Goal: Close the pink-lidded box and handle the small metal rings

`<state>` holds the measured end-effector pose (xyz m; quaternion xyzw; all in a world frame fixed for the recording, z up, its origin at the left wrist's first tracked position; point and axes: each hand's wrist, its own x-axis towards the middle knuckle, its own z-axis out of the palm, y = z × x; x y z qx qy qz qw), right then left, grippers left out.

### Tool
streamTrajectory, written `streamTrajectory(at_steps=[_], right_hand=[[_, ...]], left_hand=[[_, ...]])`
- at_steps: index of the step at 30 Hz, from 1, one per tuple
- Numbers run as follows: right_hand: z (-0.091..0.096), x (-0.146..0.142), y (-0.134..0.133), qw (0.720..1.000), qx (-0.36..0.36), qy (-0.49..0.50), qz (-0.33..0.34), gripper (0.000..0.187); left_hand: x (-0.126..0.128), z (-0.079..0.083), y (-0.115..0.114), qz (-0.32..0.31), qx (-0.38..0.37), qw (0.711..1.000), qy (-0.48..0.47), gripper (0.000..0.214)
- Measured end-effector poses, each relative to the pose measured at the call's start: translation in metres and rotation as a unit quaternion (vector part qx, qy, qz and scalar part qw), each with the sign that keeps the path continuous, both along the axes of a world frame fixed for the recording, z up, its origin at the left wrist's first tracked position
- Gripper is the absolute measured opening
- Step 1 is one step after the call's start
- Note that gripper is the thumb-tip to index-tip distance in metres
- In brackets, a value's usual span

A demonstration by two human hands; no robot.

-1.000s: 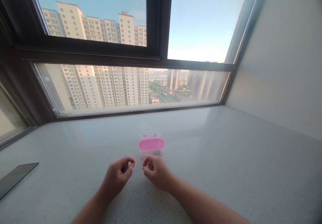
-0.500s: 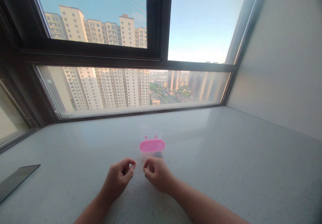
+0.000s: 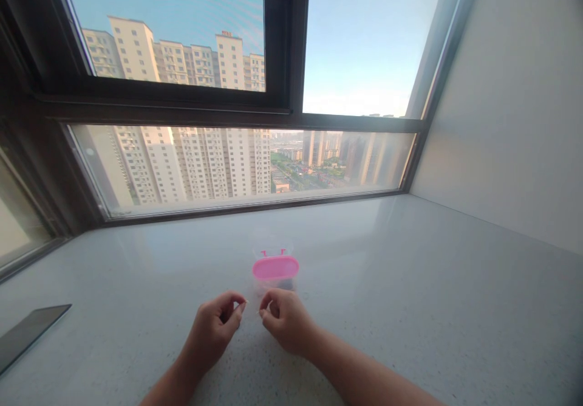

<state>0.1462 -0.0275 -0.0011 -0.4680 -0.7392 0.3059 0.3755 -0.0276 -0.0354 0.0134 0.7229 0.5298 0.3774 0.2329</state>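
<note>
"Seen how, with left hand [image 3: 217, 326] near right hand [image 3: 286, 322]?"

"Pinched narrow; impossible to tell if holding anything tiny."

"Near what?"

"Near a pink-topped plastic box [image 3: 276, 268], just beyond on the speckled windowsill [image 3: 387, 290]."

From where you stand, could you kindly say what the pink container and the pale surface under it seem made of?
The pink container: probably smooth plastic, given its even colour and see-through lower part.
The pale surface: perhaps polished stone or composite, as it looks speckled and softly reflective.
</note>
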Motion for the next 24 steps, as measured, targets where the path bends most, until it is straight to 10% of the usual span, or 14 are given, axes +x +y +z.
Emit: streamTrajectory(at_steps=[24], right_hand=[[0.0035,0.0,0.0023,0.999,-0.005,0.033,0.017,0.01]], left_hand=[[0.0014,-0.0006,0.0003,0.007,0.009,1.0,-0.016,0.022]])
